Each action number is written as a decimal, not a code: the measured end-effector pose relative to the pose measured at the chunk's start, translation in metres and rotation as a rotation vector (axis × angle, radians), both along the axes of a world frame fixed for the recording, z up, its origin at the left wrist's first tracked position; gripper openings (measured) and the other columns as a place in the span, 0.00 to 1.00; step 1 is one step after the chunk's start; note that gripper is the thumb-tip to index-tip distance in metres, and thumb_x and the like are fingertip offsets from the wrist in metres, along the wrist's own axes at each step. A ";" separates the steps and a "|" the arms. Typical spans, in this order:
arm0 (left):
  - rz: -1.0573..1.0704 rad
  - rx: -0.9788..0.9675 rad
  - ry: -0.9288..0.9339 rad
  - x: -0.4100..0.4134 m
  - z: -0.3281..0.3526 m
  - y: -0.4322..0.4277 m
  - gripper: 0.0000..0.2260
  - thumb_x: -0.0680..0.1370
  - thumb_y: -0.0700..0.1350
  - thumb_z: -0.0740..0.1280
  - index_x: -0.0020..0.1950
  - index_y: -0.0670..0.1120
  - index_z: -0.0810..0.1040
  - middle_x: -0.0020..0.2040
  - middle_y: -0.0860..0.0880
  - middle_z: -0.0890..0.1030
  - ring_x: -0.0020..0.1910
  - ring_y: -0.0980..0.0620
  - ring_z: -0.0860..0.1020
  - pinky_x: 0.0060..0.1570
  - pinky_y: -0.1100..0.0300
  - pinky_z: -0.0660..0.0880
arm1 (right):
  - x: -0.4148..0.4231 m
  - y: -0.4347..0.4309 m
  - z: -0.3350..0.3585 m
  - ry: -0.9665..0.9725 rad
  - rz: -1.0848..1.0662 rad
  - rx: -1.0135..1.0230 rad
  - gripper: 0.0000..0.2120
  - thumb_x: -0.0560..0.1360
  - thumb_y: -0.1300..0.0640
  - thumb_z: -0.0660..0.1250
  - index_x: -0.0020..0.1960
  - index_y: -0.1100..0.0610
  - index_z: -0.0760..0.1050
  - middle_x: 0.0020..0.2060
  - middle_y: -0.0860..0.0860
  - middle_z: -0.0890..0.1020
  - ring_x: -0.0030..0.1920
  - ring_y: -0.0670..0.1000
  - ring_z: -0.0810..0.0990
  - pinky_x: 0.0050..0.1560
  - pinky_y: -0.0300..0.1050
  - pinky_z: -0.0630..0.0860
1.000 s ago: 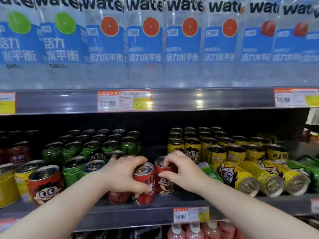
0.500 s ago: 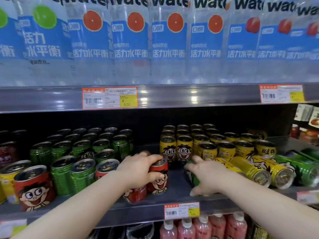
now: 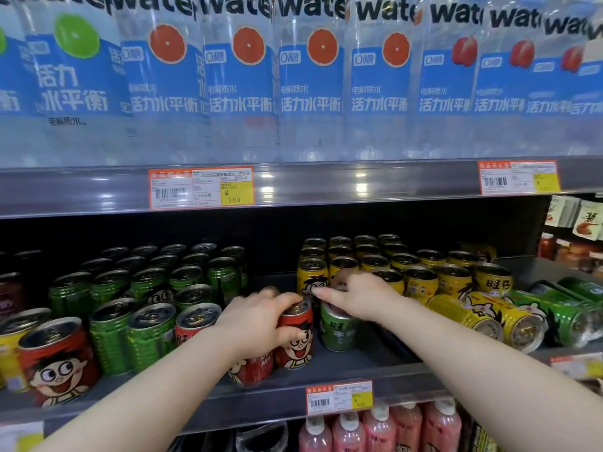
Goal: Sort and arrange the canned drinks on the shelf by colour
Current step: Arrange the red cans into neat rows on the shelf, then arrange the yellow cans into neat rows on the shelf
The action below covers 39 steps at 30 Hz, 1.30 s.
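On the can shelf, my left hand grips the top of an upright red can with a cartoon face. Another red can stands partly hidden under that wrist. My right hand holds the top of an upright green can just right of the red one. Green cans stand grouped to the left. Yellow cans stand behind and to the right.
Several yellow cans and green cans lie on their sides at the right. A red can and a yellow can stand at the front left. Water bottles fill the shelf above; pink bottles stand below.
My right hand left the red can, went to a green can lying on its side and stood it upright. My left hand stayed on a red can. The camera shifted right.
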<state>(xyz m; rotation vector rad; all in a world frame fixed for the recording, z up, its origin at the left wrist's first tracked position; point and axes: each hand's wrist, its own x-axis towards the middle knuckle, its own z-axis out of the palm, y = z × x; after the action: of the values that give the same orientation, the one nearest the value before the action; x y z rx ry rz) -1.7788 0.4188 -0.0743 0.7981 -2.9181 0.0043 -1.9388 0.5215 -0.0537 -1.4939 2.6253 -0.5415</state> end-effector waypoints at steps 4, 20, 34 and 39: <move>0.002 -0.004 0.002 -0.001 0.000 0.000 0.29 0.74 0.65 0.59 0.73 0.60 0.55 0.68 0.50 0.68 0.66 0.49 0.69 0.63 0.52 0.67 | 0.006 0.000 -0.009 -0.217 0.082 -0.055 0.30 0.76 0.34 0.52 0.67 0.53 0.70 0.63 0.55 0.76 0.61 0.56 0.75 0.53 0.47 0.75; -0.020 -0.007 -0.138 -0.058 0.012 0.035 0.37 0.72 0.62 0.66 0.75 0.58 0.51 0.73 0.49 0.65 0.72 0.46 0.62 0.72 0.41 0.48 | -0.066 0.103 -0.015 0.563 0.027 0.493 0.51 0.64 0.32 0.68 0.76 0.51 0.47 0.71 0.56 0.66 0.74 0.60 0.57 0.73 0.59 0.49; 0.193 -0.082 -0.143 -0.078 0.010 0.030 0.33 0.73 0.58 0.67 0.74 0.59 0.56 0.73 0.48 0.63 0.71 0.44 0.62 0.69 0.46 0.59 | -0.071 0.069 -0.009 -0.167 0.179 -0.065 0.31 0.68 0.43 0.68 0.67 0.51 0.64 0.59 0.49 0.76 0.55 0.49 0.76 0.54 0.42 0.75; 0.277 -0.157 -0.144 -0.087 0.008 0.037 0.31 0.72 0.57 0.67 0.72 0.57 0.60 0.71 0.48 0.67 0.68 0.43 0.64 0.66 0.46 0.60 | -0.067 0.053 -0.020 -0.157 0.318 -0.060 0.29 0.71 0.43 0.68 0.70 0.46 0.64 0.65 0.49 0.73 0.62 0.48 0.72 0.60 0.39 0.70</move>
<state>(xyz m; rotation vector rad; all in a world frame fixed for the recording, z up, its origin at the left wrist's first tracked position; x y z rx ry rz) -1.8658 0.4556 -0.0665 1.2096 -2.8620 0.3234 -2.0055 0.5746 -0.0740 -1.7610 2.2143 -0.6775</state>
